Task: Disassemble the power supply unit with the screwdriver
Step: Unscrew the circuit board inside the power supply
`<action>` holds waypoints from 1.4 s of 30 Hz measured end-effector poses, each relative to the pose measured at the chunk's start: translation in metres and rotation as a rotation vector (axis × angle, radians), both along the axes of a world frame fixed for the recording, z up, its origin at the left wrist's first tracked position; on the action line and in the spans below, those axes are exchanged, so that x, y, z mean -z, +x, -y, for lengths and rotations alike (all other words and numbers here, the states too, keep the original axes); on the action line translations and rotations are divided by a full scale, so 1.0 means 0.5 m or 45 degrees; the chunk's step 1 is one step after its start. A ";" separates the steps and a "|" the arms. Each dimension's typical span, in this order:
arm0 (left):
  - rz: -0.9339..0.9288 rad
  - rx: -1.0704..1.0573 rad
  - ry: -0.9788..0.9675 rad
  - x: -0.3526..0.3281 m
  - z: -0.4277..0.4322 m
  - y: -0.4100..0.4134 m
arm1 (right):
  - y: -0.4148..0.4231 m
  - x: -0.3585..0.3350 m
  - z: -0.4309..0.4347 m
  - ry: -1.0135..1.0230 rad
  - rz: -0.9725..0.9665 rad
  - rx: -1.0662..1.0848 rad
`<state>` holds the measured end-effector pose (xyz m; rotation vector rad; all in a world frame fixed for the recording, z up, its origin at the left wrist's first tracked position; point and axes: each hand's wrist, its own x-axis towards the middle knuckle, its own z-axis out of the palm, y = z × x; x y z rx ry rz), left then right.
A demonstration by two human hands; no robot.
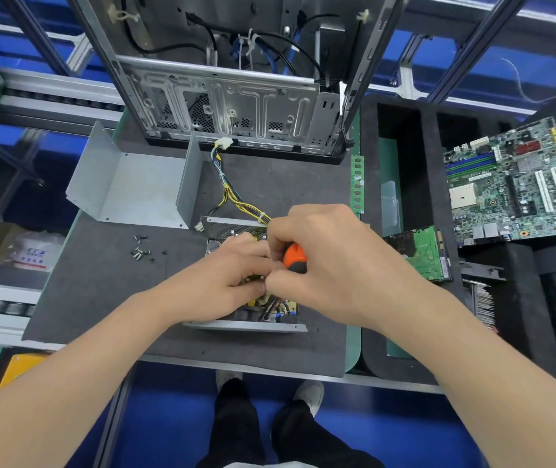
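Both hands meet over the open power supply unit (247, 326), which lies on the grey mat (101, 292) directly beneath them, its mesh wall showing just beyond the knuckles. The right hand (330, 261) wraps its fingers around the orange-and-black handle of the screwdriver (295, 257), the tool pointing down into the unit. The left hand (229, 282) has its fingers curled down among the components, fingertips close to the right hand's; whether they pinch anything cannot be told. A bundle of yellow and black cables (231, 197) runs away from the hands toward the computer case (229, 103) standing beyond. The metal cover (128, 190) lies beyond the left hand, and loose screws (141, 252) sit just left of it. A green circuit card (426, 253) rests right of the right hand.
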<state>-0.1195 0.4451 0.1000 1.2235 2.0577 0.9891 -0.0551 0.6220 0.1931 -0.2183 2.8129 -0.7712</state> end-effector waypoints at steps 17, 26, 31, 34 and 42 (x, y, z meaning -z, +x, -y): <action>-0.039 0.026 0.125 0.010 -0.004 0.005 | 0.000 0.002 -0.002 0.015 -0.018 -0.007; -0.006 -0.025 0.090 0.016 0.003 -0.001 | -0.008 -0.019 -0.006 0.064 0.140 -0.302; 0.300 -0.167 0.056 -0.001 0.009 0.006 | -0.025 -0.037 0.004 0.113 0.272 -0.610; 0.412 -0.130 0.074 0.001 0.014 0.005 | -0.029 -0.043 0.012 0.129 0.248 -0.590; 0.446 -0.229 0.133 -0.020 0.013 0.018 | -0.005 -0.059 0.056 0.540 0.017 -0.019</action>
